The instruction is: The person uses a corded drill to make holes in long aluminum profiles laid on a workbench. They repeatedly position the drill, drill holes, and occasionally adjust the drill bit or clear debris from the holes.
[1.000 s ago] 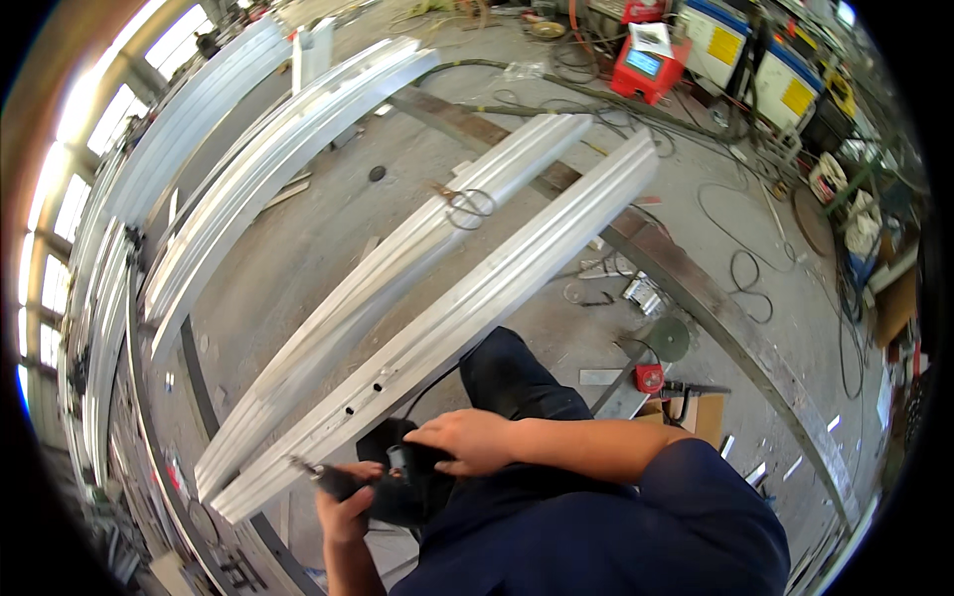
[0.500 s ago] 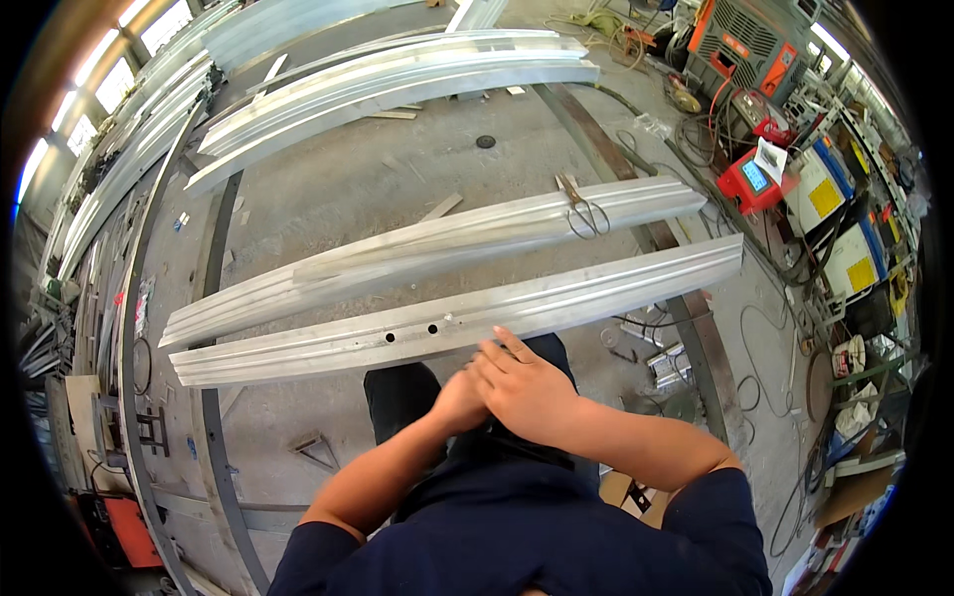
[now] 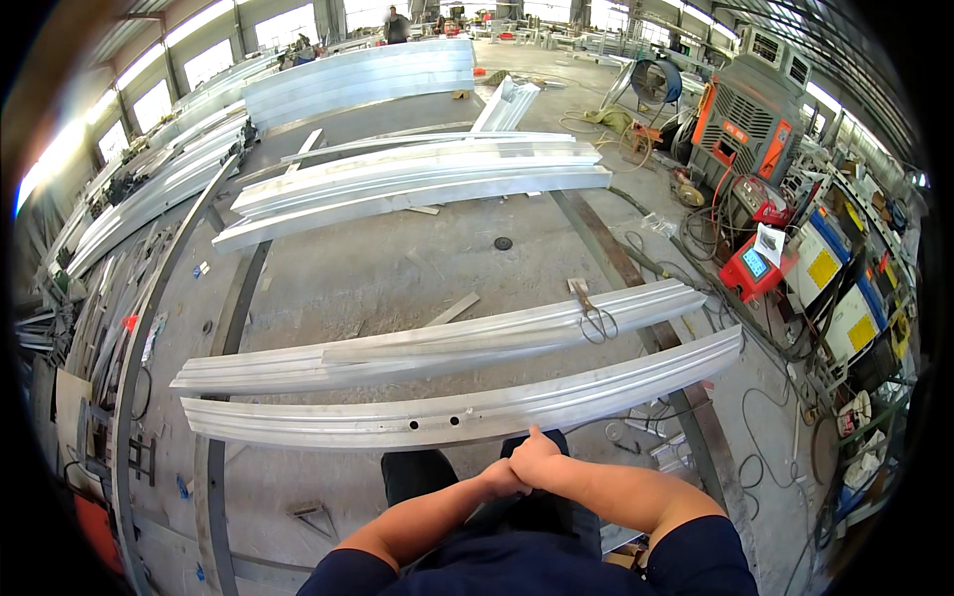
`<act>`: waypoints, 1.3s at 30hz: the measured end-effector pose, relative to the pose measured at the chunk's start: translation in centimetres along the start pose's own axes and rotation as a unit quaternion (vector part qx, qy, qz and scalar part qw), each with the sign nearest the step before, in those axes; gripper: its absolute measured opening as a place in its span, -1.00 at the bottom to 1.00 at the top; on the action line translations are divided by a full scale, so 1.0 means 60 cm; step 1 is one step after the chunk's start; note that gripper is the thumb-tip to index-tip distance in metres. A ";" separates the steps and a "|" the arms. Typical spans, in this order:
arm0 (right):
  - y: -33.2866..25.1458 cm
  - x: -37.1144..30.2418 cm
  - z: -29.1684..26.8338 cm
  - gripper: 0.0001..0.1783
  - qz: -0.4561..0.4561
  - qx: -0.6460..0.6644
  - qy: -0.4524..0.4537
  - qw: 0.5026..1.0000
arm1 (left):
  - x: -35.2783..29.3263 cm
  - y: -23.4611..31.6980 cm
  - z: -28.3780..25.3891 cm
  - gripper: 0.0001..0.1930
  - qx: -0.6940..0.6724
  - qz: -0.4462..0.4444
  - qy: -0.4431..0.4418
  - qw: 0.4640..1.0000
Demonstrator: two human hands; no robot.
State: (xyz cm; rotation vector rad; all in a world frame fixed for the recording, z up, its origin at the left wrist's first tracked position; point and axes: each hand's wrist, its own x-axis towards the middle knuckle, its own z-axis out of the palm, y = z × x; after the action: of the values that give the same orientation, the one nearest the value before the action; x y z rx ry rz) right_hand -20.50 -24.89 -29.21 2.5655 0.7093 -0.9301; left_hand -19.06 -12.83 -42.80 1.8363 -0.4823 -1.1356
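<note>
My left hand (image 3: 502,480) and my right hand (image 3: 537,456) meet in front of my body, both with curled fingers. The right hand presses against the left one's fingers; anything between them is hidden. Just beyond the hands lies the nearest aluminium profile (image 3: 298,418), a long grooved bar with two round holes in its face. My right hand is close to its near edge; whether it touches cannot be told. Behind it, more grooved profiles (image 3: 437,343) lie side by side, with a pair of scissors (image 3: 598,323) resting on them toward the right end.
Dark steel rails (image 3: 214,497) carry the profiles above the concrete floor. Farther off lies another stack of profiles (image 3: 427,174). To the right stand a red box with a screen (image 3: 752,268), an orange-grey machine (image 3: 740,129) and loose cables (image 3: 760,397). A person (image 3: 397,26) stands far back.
My view has tilted up, showing more of the hall. My right hand's fingers, extended over the left hand before, are now curled in against it. The profiles and scissors stay in place.
</note>
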 end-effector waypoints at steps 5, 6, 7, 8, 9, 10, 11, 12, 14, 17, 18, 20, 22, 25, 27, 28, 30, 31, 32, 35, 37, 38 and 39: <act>0.015 0.003 0.096 -0.75 -0.012 -0.045 0.181 0.982 | -0.004 0.044 -0.008 -0.78 0.000 -0.051 -0.065 0.997; 0.022 0.007 0.114 -0.75 -0.007 -0.070 0.250 0.966 | 0.002 0.047 -0.009 -0.77 0.028 -0.040 -0.060 0.997; 0.023 0.004 0.117 -0.75 -0.007 -0.057 0.260 0.964 | 0.003 0.045 -0.013 -0.75 0.058 -0.035 -0.055 0.996; 0.022 -0.003 0.121 -0.75 -0.006 -0.045 0.270 0.962 | 0.005 0.045 -0.016 -0.74 0.088 -0.030 -0.052 0.994; 0.023 -0.011 0.125 -0.74 -0.003 -0.032 0.279 0.960 | 0.007 0.046 -0.013 -0.73 0.103 -0.021 -0.054 0.993; 0.021 -0.026 0.123 -0.73 0.006 -0.029 0.267 0.963 | 0.005 0.054 -0.005 -0.72 0.119 -0.013 -0.059 0.991; 0.012 -0.043 0.115 -0.70 0.011 -0.026 0.259 0.965 | -0.001 0.057 -0.003 -0.71 0.136 -0.010 -0.058 0.989; 0.002 -0.053 0.107 -0.67 0.016 -0.022 0.252 0.967 | 0.017 0.027 0.002 -0.71 0.171 0.045 -0.054 0.983; -0.005 -0.059 0.070 -0.71 0.019 0.013 0.170 0.985 | 0.044 -0.013 0.007 -0.70 0.241 0.159 -0.060 0.956; 0.020 -0.039 -0.029 -0.60 0.016 0.100 -0.038 0.994 | 0.048 -0.039 0.033 -0.69 0.173 0.170 0.003 0.970; 0.022 0.012 0.024 -0.65 0.096 0.134 -0.023 0.986 | 0.067 -0.031 0.047 -0.68 0.132 0.198 0.024 0.971; 0.036 0.005 0.034 -0.70 0.080 0.164 -0.104 0.978 | 0.056 -0.005 0.062 -0.63 0.124 0.060 -0.052 0.989; 0.039 0.003 0.055 -0.74 0.067 0.164 -0.091 0.980 | 0.055 0.008 0.065 -0.61 0.151 -0.042 -0.053 0.986; 0.016 0.022 0.056 -0.78 0.032 0.113 -0.008 0.993 | 0.055 -0.043 0.031 -0.57 0.021 0.018 -0.068 0.997; 0.001 0.027 0.065 -0.77 0.011 0.049 0.080 0.996 | 0.053 -0.072 0.003 -0.57 -0.040 0.098 -0.063 0.992; -0.004 0.033 0.064 -0.76 0.003 0.010 0.147 0.989 | 0.063 -0.088 -0.034 -0.54 -0.040 0.169 -0.100 0.980; -0.003 0.033 0.191 -0.79 0.023 -0.085 0.327 0.941 | 0.042 -0.001 -0.012 -0.54 -0.063 -0.046 -0.212 0.974; -0.004 0.036 0.199 -0.81 0.035 -0.089 0.379 0.921 | 0.026 0.024 -0.014 -0.56 -0.069 -0.050 -0.192 0.978; -0.009 0.037 0.200 -0.82 0.044 -0.092 0.430 0.897 | 0.011 0.038 -0.011 -0.58 -0.077 -0.056 -0.171 0.981; -0.003 0.030 0.186 -0.81 0.071 0.002 0.474 0.878 | 0.018 0.023 -0.031 -0.64 -0.026 -0.059 -0.075 0.995; -0.004 0.014 0.199 -0.77 0.128 -0.015 0.452 0.883 | 0.006 0.016 -0.013 -0.69 -0.032 -0.076 -0.074 0.994; 0.001 -0.014 0.183 -0.72 0.126 0.001 0.371 0.920 | -0.003 0.045 -0.007 -0.71 -0.058 -0.087 -0.088 0.991; 0.014 -0.025 0.183 -0.70 0.103 -0.005 0.323 0.941 | -0.001 0.051 -0.001 -0.73 -0.037 -0.090 -0.084 0.992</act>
State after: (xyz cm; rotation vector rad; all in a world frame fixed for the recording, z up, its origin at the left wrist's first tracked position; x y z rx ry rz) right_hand -26.59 -31.04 -36.19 2.8668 0.5736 0.0041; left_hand -18.66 -14.37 -40.21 1.7549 -0.3696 -1.4200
